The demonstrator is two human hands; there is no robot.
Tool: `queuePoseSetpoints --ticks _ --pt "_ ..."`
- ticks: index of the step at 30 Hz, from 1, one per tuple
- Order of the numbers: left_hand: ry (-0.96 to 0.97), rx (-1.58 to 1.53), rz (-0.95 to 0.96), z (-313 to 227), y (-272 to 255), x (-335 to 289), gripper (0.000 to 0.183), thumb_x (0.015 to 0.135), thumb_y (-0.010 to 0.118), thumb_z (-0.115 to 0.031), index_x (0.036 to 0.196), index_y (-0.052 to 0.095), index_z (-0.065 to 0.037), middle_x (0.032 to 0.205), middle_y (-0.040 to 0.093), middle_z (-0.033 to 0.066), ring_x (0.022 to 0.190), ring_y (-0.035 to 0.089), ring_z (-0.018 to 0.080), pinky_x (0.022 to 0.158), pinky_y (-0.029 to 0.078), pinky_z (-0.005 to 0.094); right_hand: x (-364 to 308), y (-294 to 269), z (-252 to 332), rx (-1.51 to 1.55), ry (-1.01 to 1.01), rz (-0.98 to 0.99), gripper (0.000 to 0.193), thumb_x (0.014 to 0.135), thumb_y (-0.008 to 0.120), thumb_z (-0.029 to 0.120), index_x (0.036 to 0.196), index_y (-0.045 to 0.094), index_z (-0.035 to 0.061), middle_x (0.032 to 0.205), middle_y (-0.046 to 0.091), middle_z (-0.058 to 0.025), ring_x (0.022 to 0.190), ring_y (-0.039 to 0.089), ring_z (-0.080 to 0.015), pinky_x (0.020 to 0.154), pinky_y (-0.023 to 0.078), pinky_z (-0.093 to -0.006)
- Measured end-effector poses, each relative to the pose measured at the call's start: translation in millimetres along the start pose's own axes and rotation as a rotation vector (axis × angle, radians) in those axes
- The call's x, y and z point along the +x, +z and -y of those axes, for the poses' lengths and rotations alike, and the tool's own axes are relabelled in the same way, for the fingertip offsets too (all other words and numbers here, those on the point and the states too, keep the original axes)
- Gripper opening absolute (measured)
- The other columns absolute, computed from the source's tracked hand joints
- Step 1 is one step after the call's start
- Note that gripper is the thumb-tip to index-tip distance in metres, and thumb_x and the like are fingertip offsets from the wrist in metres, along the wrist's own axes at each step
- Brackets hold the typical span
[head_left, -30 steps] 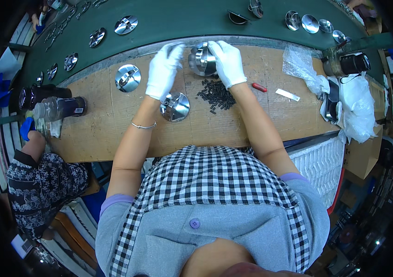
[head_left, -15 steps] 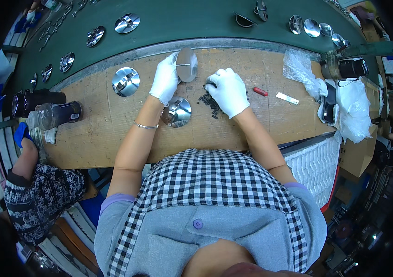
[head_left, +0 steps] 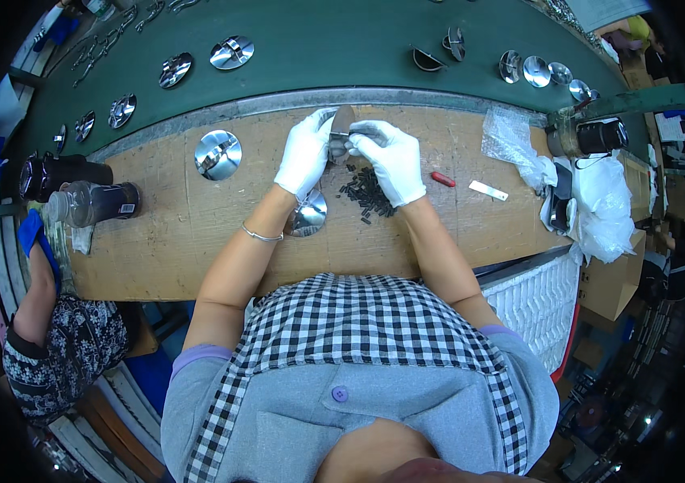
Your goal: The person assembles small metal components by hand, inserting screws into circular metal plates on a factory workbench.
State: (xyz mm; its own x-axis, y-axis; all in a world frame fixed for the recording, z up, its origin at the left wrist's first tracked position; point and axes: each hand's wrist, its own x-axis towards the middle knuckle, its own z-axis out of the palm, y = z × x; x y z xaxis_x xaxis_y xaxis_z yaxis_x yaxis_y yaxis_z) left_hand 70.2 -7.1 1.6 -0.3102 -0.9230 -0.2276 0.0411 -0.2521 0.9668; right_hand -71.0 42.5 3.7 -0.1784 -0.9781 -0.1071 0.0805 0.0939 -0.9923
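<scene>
My left hand (head_left: 304,157), in a white glove, grips a round metal disc (head_left: 343,121) that is tilted on edge. A bar crosses the disc's face. My gloved right hand (head_left: 391,158) meets it there, fingers pinched together at the bar; what they hold is too small to make out. Below the right hand lies a pile of short black pieces (head_left: 365,196). One shiny disc (head_left: 310,217) rests beside my left wrist, partly covered by it. Farther left on the board sits another shiny disc (head_left: 218,155) with a bar fitting.
To the right lie a red tool (head_left: 443,179), a white strip (head_left: 488,191) and bubble wrap (head_left: 511,145). Jars (head_left: 94,203) stand at the left edge of the cardboard-covered table (head_left: 165,258). Several discs rest on the green belt (head_left: 318,48) beyond. Another person sits at the left.
My right hand has moved up and left from the black pieces to the disc in my left hand. That disc has turned more edge-on. The pile is more exposed.
</scene>
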Motion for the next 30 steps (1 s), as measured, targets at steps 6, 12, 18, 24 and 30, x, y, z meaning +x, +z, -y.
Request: queuePoseSetpoints --ticks 6,12,18,24,30 --pt "0.100 0.156 -0.023 20 -1 11 0.031 0.098 0.048 -0.017 0.120 0.057 0.003 0.104 0.065 0.0089 0.091 0.061 0.0124 0.080 0.050 0.0261 -2 -6 1 -0.053 -0.036 -0.017 0.020 0.082 0.066 0.003 0.101 0.069 -0.0023 0.089 0.069 -0.0066 0.079 0.063 -0.0105 0.070 0.051 -0.0228" --pt "0.286 0.400 -0.116 25 3 16 0.033 0.096 0.048 -0.023 0.114 0.061 0.001 0.108 0.065 0.0190 0.100 0.062 0.0321 0.087 0.047 0.0351 -1 -11 -5 -0.136 -0.122 -0.029 0.021 0.084 0.063 0.001 0.104 0.066 -0.0057 0.090 0.069 -0.0092 0.077 0.065 -0.0126 0.071 0.053 -0.0236" --pt "0.295 0.396 -0.126 15 9 9 0.031 0.095 0.050 -0.022 0.114 0.062 0.000 0.108 0.065 0.0187 0.100 0.063 0.0304 0.086 0.047 0.0347 0 -12 -2 -0.327 -0.221 -0.069 0.018 0.083 0.064 0.000 0.101 0.069 -0.0032 0.089 0.069 -0.0077 0.075 0.065 -0.0110 0.068 0.052 -0.0227" --pt "0.404 0.468 -0.121 15 17 12 0.027 0.095 0.050 -0.018 0.112 0.062 -0.001 0.106 0.066 0.0181 0.097 0.063 0.0323 0.084 0.049 0.0363 -1 -14 -1 -0.320 -0.237 -0.079 0.019 0.082 0.066 0.000 0.101 0.069 -0.0029 0.089 0.069 -0.0084 0.073 0.065 -0.0106 0.066 0.051 -0.0224" --pt "0.150 0.358 0.005 1 30 21 0.027 0.096 0.046 -0.013 0.114 0.060 0.001 0.101 0.067 0.0166 0.092 0.066 0.0255 0.081 0.050 0.0342 1 -34 19 -0.100 -0.033 -0.023 0.016 0.079 0.070 0.009 0.093 0.071 0.0002 0.086 0.070 -0.0094 0.077 0.065 -0.0146 0.071 0.052 -0.0272"
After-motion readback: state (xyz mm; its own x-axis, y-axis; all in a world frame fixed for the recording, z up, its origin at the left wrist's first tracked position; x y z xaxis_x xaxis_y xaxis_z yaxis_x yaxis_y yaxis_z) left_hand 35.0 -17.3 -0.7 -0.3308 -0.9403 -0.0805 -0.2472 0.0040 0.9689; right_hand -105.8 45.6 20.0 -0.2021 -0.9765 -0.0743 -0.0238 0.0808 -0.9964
